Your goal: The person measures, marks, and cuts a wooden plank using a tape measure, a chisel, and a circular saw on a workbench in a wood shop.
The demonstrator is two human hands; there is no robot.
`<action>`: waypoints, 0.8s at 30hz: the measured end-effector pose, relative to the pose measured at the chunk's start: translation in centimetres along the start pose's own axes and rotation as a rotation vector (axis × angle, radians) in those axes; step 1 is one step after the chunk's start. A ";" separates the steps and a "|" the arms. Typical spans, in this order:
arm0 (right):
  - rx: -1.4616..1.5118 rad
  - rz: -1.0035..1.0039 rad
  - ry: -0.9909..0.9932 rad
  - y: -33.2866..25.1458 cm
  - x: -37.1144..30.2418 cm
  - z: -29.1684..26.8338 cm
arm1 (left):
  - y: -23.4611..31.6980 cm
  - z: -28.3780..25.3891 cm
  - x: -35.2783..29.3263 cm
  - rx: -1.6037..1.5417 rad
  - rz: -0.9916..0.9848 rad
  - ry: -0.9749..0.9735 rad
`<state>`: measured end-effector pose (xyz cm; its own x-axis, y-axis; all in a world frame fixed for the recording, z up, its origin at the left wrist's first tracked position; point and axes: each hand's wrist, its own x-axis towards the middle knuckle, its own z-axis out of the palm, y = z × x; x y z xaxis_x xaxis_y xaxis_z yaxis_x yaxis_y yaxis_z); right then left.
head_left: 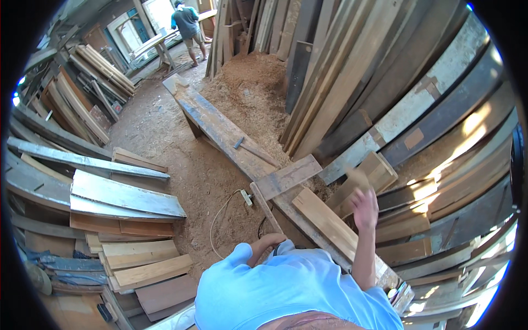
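My left hand (272, 240) is low in front of my body, closed at the near end of a narrow wooden strip (266, 207); its fingers are partly hidden. That strip runs forward along the left end of a short brown board (289, 176), which lies crosswise on a long workbench plank (220, 132). My right hand (365, 209) is raised to the right of the bench, smeared by motion. At its fingertips is a blurred tan shape (358, 179) that I cannot make out. Below and left of this hand, a pale plank (327, 220) lies along the bench.
A hammer (256, 151) rests farther along the bench. On the floor to its left is a white power strip (246, 198) with a cable. Stacked boards (140, 258) flank the left; tall planks (352, 77) lean at right. Far off stands another person (187, 30).
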<state>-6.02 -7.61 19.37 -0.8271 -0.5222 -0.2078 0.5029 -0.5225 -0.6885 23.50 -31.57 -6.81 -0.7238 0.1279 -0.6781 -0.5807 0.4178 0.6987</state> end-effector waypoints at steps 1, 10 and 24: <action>-0.240 -0.061 -0.122 -2.1 -0.6 6.6 | 1.1 -0.2 0.7 0.019 0.024 -0.019; -1.561 -0.155 -0.047 4.2 0.0 -12.1 | 2.2 0.6 6.7 0.052 0.203 -0.155; -1.089 0.432 0.619 7.1 -28.0 -30.5 | 20.8 -0.7 7.6 0.364 0.419 0.235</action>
<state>13.06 23.92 -0.91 -0.7756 0.0346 -0.6303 0.5362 0.5632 -0.6287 5.67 -22.50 2.79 -0.9504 0.1635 -0.2646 -0.0936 0.6609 0.7446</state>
